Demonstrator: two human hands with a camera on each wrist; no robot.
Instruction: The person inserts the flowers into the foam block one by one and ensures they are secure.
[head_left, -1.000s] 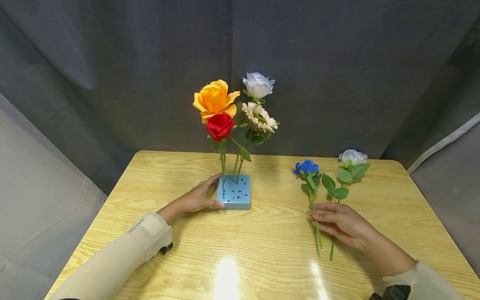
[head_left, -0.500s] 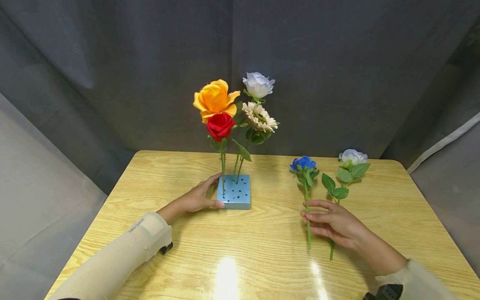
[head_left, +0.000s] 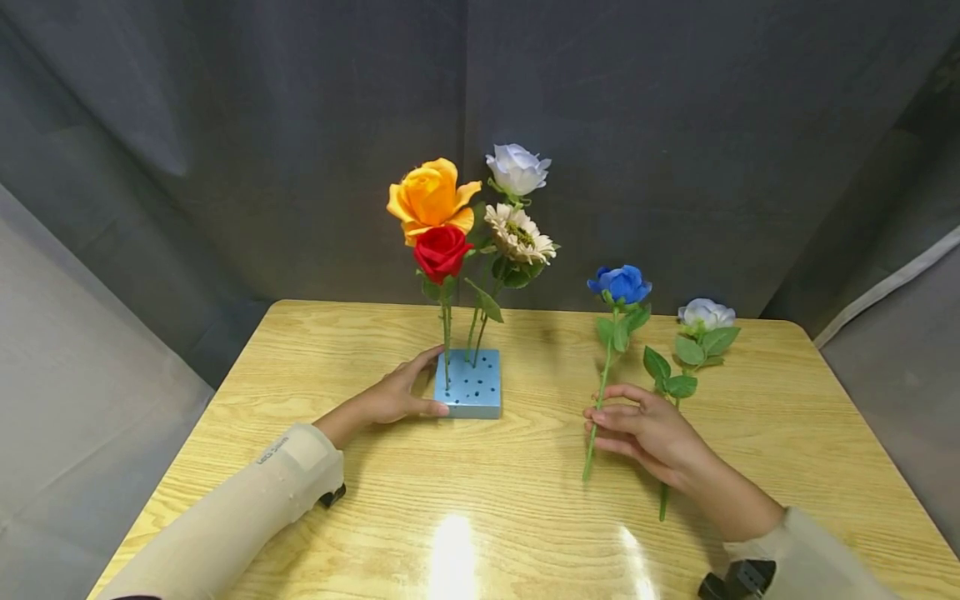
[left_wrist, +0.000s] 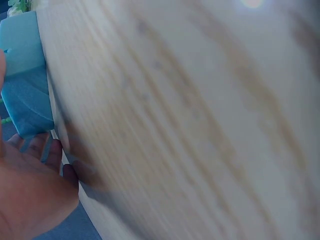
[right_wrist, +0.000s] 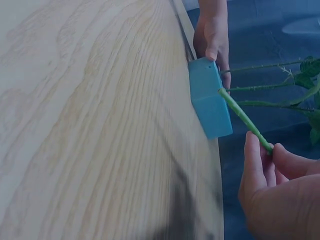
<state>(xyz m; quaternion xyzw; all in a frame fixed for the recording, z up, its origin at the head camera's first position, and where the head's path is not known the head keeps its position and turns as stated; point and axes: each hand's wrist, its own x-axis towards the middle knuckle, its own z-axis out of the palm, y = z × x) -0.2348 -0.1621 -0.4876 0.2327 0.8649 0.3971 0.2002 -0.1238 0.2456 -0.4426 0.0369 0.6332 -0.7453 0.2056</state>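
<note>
My right hand (head_left: 651,429) pinches the green stem of a blue artificial flower (head_left: 621,285) between thumb and fingers, the bloom up and the stem slightly tilted. In the right wrist view the stem's cut end (right_wrist: 223,93) overlaps the block. A light blue block (head_left: 480,398) with small holes in its top sits left of the table's middle. Around its left side my left hand (head_left: 390,398) holds it, thumb at the front corner and fingers at the back. Standing in the block are an orange rose (head_left: 429,198), a red rose (head_left: 441,253), a white rose (head_left: 517,171) and a cream daisy-like flower (head_left: 517,235).
A pale white-lilac flower (head_left: 705,315) with green leaves lies on the wooden table (head_left: 360,525) at the right, its stem passing behind my right hand. Dark grey curtain (head_left: 637,150) hangs behind the table's far edge.
My right hand has lifted the blue flower off the table and carried it a little left, its bloom rising more upright. The left hand and the block have stayed put.
</note>
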